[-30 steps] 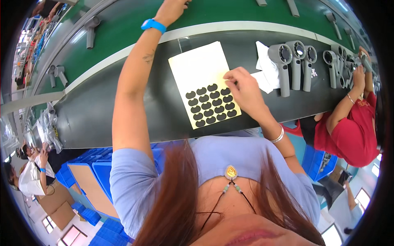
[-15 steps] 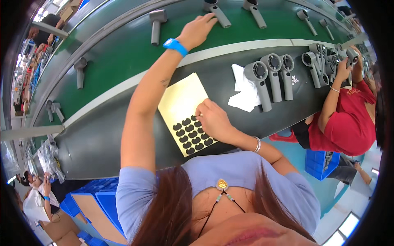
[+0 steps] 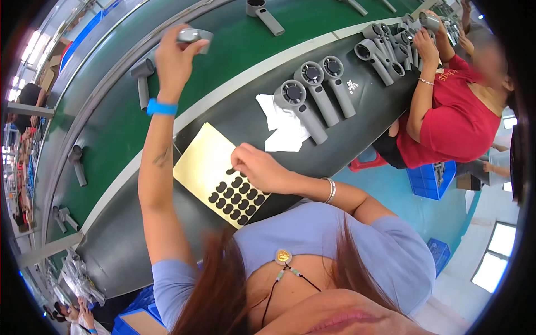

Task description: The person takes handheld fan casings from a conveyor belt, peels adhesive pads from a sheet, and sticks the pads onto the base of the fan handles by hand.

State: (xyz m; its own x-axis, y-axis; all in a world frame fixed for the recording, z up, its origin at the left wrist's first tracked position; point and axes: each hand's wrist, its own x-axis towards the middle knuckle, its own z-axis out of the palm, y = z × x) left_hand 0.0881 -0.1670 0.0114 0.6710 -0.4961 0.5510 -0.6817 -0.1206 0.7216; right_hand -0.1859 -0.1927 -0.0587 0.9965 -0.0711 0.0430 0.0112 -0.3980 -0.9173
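Note:
My left hand (image 3: 174, 58), wearing a blue wristband, is raised over the green conveyor belt (image 3: 120, 128). It grips a grey handheld fan (image 3: 202, 40), seen mostly end-on with its handle hidden. My right hand (image 3: 259, 170) hovers at the upper edge of the black stickers on a pale yellow sheet (image 3: 202, 151). Its thumb and fingers are pinched together; whatever is between them is too small to make out. Rows of black rounded stickers (image 3: 228, 193) cover the sheet's lower part, partly hidden by this hand.
Three grey fans (image 3: 312, 75) lie beside crumpled white paper (image 3: 283, 125) on the dark worktable (image 3: 223, 125). More fans ride the belt, including one (image 3: 142, 78) beside my left wrist. At right, a person in red (image 3: 455, 125) handles a fan near a cluster of others.
My left hand has moved left and has picked up a fan from the belt. The view has turned, shifting the table's contents left. My right hand stays pinched over the sticker sheet.

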